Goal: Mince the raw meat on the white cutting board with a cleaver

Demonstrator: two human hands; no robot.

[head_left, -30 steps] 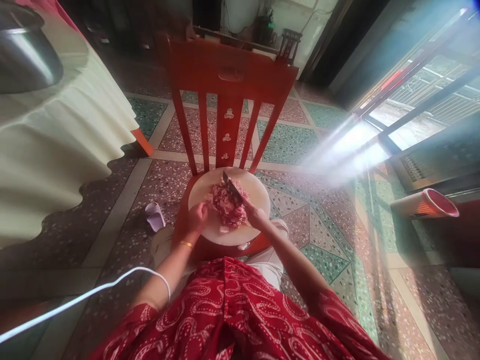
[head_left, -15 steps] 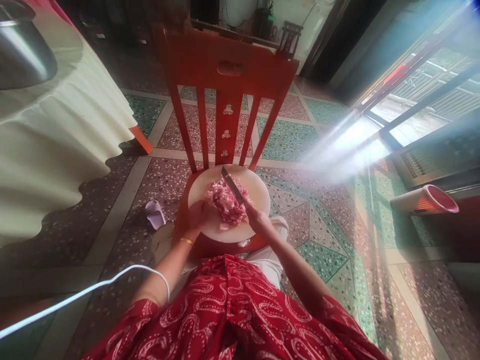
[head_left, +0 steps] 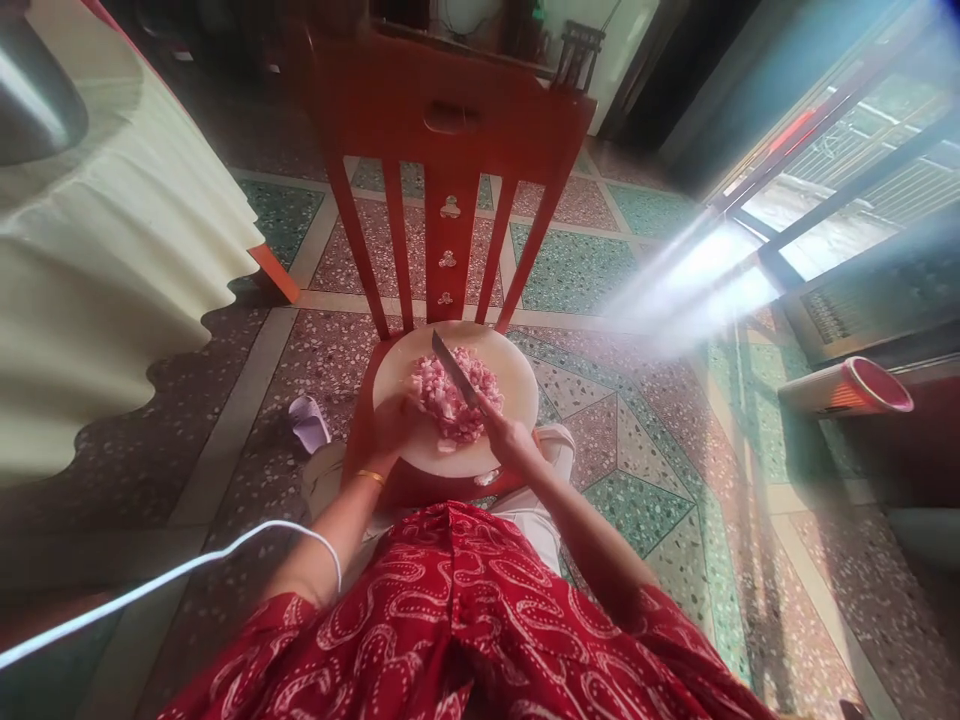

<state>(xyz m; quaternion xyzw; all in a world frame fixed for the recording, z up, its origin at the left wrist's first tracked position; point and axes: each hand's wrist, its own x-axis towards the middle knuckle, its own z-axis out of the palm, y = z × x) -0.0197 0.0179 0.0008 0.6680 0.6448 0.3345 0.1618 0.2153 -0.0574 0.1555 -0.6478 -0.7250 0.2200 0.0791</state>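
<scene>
A round pale cutting board [head_left: 510, 385] lies on the seat of a red wooden chair [head_left: 450, 130]. On it is a heap of chopped pink meat [head_left: 454, 390]. My right hand [head_left: 510, 435] grips a knife [head_left: 454, 367] whose blade slants up and left over the heap. My left hand [head_left: 390, 425], with a gold bangle at the wrist, rests at the board's left edge, its fingers against the meat.
A table with a cream cloth [head_left: 112, 270] and a metal pot [head_left: 30, 100] is at left. A small lilac slipper [head_left: 309, 422] lies on the terrazzo floor. A red-rimmed heater [head_left: 847, 390] lies at right by a sunlit door. A white cable [head_left: 150, 585] crosses my lap.
The knife blade has shifted slightly left across the meat heap. My left hand has moved a little closer to the meat. The camera has tilted down a bit.
</scene>
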